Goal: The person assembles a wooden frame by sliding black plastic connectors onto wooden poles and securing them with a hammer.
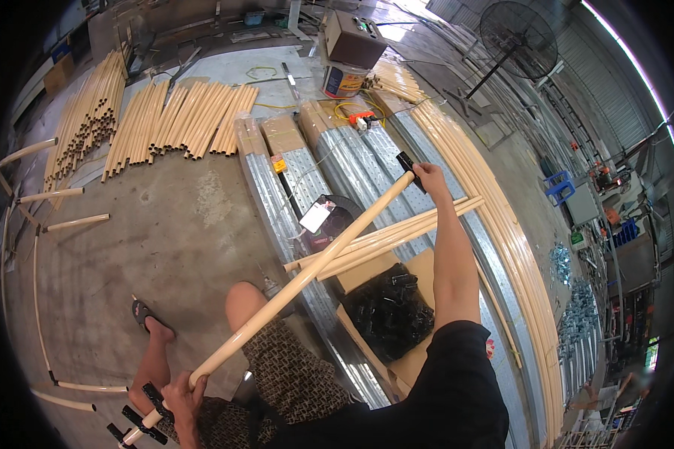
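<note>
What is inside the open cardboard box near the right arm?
The cardboard box holds a heap of shiny black pieces. They cover its bottom, so what lies beneath them cannot be seen.

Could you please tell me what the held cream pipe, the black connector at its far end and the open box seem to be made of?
Cream pipe: smooth and fairly glossy, with a pale highlight along it; perhaps plastic-coated metal or plain plastic.
Black connector: slight shine; plastic or painted metal, I cannot tell which.
Open box: probably cardboard; matt, brown, thin and folded open.
</note>
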### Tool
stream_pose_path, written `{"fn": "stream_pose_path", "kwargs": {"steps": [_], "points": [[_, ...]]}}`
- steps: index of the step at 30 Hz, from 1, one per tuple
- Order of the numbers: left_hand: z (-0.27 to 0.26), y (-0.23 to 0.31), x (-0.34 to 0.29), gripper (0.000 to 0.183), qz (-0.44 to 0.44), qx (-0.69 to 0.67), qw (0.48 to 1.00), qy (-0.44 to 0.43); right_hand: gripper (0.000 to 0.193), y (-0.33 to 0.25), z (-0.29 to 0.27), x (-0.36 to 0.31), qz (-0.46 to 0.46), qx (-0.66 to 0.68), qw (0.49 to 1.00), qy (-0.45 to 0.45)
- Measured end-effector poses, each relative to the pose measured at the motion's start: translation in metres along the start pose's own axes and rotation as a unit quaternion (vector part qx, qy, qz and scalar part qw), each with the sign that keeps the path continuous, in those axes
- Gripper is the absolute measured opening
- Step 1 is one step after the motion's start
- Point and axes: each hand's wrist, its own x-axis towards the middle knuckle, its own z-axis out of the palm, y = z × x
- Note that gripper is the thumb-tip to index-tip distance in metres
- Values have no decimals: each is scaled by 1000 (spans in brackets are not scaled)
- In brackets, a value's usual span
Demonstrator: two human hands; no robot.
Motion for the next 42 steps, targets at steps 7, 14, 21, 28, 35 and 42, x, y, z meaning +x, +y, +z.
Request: {"fn": "stream_pose_path", "kwargs": {"steps": [7, 14, 21, 28, 35, 42], "points": [[-1, 5, 5, 30, 0, -2, 1000, -16, 58, -5, 5, -14, -45, 3, 999, -29], [-3, 0, -7, 36, -22, 19, 999, -22, 83, -79, 4, -50, 91, -122, 979, -137], [5, 5, -1, 40, -3, 16, 1000, -20, 68, -75, 28, -111, -4, -75, 981, -178], [2, 20, 3, 38, -24, -9, 999, -28, 72, -138, 125, -308, -103, 89, 961, -239], [3, 18, -1, 35, -27, -2, 1000, -16, 34, -146, 115, -353, 1, 289, 916, -279], [2, 21, 4, 36, -14, 6, 999, -28, 16, 127, 116, -352, 240, 3, 962, -128]]}}
